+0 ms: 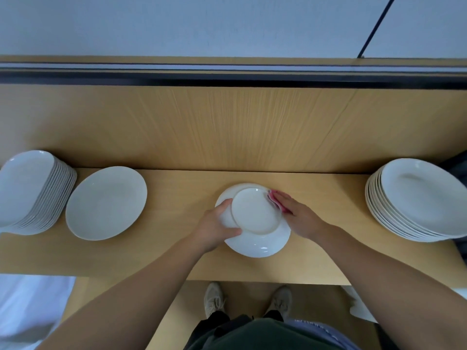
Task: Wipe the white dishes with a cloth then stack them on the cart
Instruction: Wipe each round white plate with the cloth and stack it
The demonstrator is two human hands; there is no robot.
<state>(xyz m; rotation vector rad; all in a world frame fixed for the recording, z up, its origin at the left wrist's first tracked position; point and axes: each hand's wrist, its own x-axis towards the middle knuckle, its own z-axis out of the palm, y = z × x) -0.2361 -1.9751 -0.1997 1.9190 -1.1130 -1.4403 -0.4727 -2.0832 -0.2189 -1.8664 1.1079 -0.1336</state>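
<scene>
A white plate [255,221] lies upside down at the middle of the wooden shelf [177,188], its round foot ring facing up. My left hand [217,223] grips its left rim, thumb on top. My right hand [295,213] presses a pink cloth [275,198] with straight fingers against the plate's right rim. A tall stack of white dishes [32,193] stands at the far left, and a single white dish [106,202] lies beside it. Another stack of white dishes [417,200] stands at the far right.
A wooden back panel [227,127] rises behind the shelf, topped by a dark rail [227,74]. The shelf's front edge [252,280] runs just above my shoes. A white object [358,306] lies on the floor at the lower right.
</scene>
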